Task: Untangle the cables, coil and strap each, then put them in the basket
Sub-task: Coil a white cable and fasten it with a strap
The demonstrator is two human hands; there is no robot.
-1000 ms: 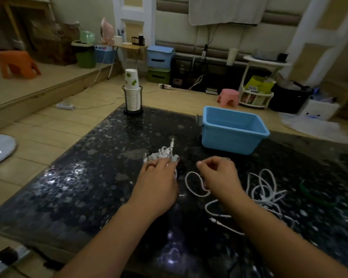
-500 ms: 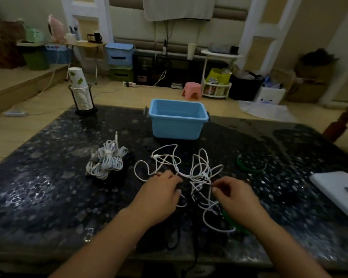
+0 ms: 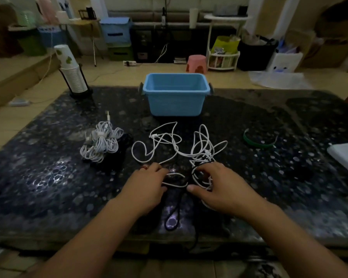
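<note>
Tangled white cable (image 3: 175,145) lies just beyond both hands; left hand (image 3: 147,185) and right hand (image 3: 219,187) pinch its strands.

Two bare forearms reaching forward side by side, left hand (image 3: 147,187) palm down with fingers curled at the tips, right hand (image 3: 219,187) palm down, fingers bent and spread, thumb pointing inward toward the left hand, hands near but apart

Dim indoor light, tabletop (image 3: 48,177) glare, soft blur, warped edges
</note>
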